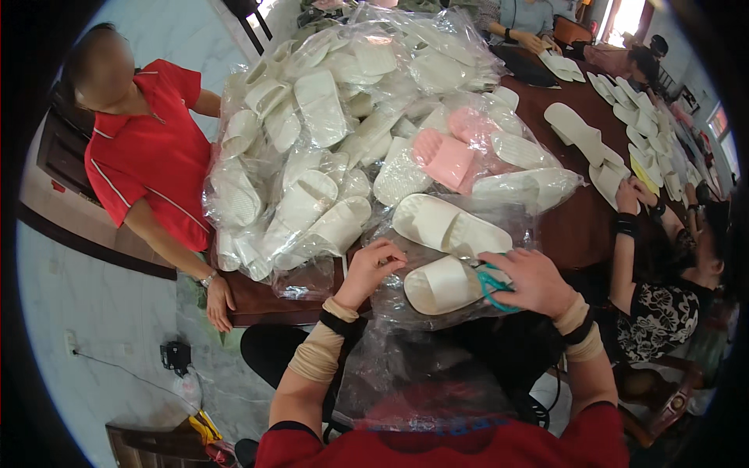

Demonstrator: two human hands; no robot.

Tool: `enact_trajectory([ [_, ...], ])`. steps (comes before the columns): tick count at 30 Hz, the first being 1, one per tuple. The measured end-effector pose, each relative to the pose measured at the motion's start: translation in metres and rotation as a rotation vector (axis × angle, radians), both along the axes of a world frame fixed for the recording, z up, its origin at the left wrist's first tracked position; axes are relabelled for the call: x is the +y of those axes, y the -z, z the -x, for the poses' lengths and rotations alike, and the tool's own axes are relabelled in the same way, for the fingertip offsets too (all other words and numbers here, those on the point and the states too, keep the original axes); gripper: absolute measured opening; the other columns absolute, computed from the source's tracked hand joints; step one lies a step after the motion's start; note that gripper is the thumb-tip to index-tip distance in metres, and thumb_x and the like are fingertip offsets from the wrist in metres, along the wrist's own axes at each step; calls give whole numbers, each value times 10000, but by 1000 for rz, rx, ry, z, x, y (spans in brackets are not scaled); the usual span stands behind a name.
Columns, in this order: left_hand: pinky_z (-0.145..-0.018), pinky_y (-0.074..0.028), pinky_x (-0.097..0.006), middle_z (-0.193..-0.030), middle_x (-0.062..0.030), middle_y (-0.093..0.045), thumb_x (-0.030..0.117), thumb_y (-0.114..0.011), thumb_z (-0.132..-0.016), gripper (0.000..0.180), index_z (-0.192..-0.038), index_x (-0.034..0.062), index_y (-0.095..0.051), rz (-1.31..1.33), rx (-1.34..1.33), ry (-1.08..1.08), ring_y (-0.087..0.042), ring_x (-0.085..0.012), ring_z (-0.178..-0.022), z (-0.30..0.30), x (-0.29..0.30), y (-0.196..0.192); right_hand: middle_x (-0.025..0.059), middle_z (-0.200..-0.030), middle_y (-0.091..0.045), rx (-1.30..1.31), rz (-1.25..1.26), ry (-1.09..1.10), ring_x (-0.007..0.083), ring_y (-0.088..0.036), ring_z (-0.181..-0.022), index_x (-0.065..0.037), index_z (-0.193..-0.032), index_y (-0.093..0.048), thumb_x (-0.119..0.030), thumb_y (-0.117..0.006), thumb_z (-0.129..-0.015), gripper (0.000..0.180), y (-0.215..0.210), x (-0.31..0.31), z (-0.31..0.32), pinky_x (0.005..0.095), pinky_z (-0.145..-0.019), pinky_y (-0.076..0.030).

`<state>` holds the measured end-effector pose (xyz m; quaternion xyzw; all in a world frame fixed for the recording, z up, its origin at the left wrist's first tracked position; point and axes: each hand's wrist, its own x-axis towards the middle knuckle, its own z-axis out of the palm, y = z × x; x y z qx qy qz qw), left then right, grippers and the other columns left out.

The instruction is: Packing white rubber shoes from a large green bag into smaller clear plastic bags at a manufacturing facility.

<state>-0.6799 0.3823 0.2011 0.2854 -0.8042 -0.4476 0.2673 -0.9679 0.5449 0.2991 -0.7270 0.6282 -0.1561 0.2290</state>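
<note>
While your right hand [540, 285] grips the teal scissors [487, 292] over one end of the nearer slipper [441, 287] between your hands, and your left hand [369, 270] curls beside the other, whether pinching anything I can't tell, keep the hidden blades angled off it.

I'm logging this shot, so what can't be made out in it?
In head view:
Teal tool: partly covered by the right hand.
Near slipper: right end under that hand.
Slipper pile: lower layers under upper ones and plastic.
Far co-worker in grey: head cut off by top edge.
</note>
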Motion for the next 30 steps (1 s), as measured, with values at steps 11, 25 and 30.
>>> enact_trajectory([
  [11,-708,-487,-271,-872,-40,-624,77,-696,-864,52,-902,42,-686,118,50,36,-609,-157,-816,-6,-4,-3,87,-859,-648,513,109,-313,278,-613,-912,-114,-1197,-596,-377,-724,-758,528,24,-38,-64,430,-769,-421],
  [25,-819,-476,-294,-948,-75,-644,28,-699,-847,72,-900,-10,-669,11,126,-385,-605,-180,-920,-146,52,-100,138,-869,-625,500,117,239,333,-611,-873,-127,-1147,-617,-167,-739,-702,464,40,20,86,447,-712,-491],
  [30,-769,-454,-240,-936,-39,-619,-41,-666,-853,36,-868,-8,-671,-43,258,-939,-577,-124,-873,-241,124,-115,172,-980,-603,550,6,406,369,-584,-956,-121,-1208,-597,-19,-744,-663,574,106,49,160,448,-820,-499],
])
